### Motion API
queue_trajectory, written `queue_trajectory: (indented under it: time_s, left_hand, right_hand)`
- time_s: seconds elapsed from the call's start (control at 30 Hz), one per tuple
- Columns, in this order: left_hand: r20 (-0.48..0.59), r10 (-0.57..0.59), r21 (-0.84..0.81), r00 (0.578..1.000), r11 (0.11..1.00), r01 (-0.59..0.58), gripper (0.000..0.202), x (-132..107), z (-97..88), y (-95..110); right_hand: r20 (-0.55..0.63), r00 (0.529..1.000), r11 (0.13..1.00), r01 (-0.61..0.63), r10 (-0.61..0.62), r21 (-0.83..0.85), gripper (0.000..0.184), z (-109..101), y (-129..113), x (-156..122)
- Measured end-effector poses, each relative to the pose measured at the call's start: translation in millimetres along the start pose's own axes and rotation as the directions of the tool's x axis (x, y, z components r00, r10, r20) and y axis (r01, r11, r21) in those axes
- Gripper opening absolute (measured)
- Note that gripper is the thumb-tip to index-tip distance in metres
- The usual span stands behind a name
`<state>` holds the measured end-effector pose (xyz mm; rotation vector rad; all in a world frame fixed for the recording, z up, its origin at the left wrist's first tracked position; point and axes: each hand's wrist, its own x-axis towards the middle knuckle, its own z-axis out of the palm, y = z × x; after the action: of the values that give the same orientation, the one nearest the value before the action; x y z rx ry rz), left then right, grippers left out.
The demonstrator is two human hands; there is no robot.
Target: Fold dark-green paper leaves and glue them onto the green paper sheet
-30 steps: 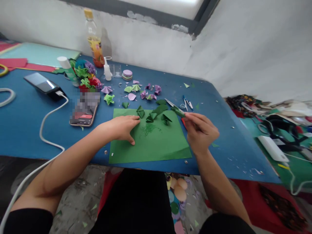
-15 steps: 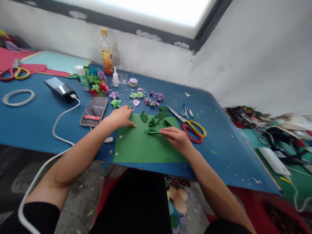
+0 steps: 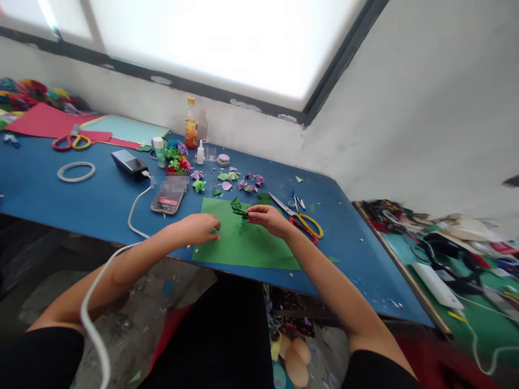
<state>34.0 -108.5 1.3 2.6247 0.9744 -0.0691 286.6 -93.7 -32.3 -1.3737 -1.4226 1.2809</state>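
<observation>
My right hand (image 3: 270,218) pinches a dark green folded paper piece (image 3: 239,208), held a little above a green paper sheet (image 3: 227,255). The piece's far end points left and away from me. My left hand (image 3: 200,229) is over the sheet's left edge, fingers loosely bent and apart from the thumb, with nothing visible in it. Another dark green paper piece (image 3: 263,199) lies behind my right fingers, partly hidden. Scissors (image 3: 298,216) with red and yellow handles lie open just right of that hand, which partly covers the red handle.
Beyond the sheet are purple paper flowers (image 3: 258,180) and a light green paper star (image 3: 199,185). Further left are a phone (image 3: 170,195), a glue stick (image 3: 159,152), a drink bottle (image 3: 191,127) and a tape ring (image 3: 76,172). A white cable (image 3: 133,210) runs off the table's front edge.
My left hand has drawn back toward me from the sheet's far left corner. My right hand has raised and turned the green paper piece. The view has tilted upward.
</observation>
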Motion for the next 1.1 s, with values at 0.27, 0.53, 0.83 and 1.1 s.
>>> queue_trajectory:
  time_s: [0.27,0.53,0.83,1.1]
  left_hand:
    - [-0.204,-0.201,0.063,0.958,0.974,0.217,0.042,-25.7,36.5,-20.4]
    - [-0.342,-0.196,0.056,0.919,0.972,0.228,0.045,-18.7,48.4,-1.1]
    - [-0.46,-0.42,-0.093,0.782,0.899,0.428,0.044,-17.2,64.3,3.0]
    - [-0.362,-0.664,-0.682,0.654,0.667,0.3,0.052,-8.2,59.1,-24.5]
  right_hand:
    - [-0.354,0.929,0.964,0.187,-0.11,0.19,0.02,-10.0,-6.7,59.8]
    - [-0.107,0.993,0.967,0.076,-0.051,0.244,0.028,22.2,-9.6,45.7]
    - [-0.438,0.887,0.922,0.282,-0.146,0.264,0.017,1.9,-16.7,86.0]
    - [-0.436,0.898,0.916,0.222,-0.059,0.333,0.025,-7.7,27.1,28.6]
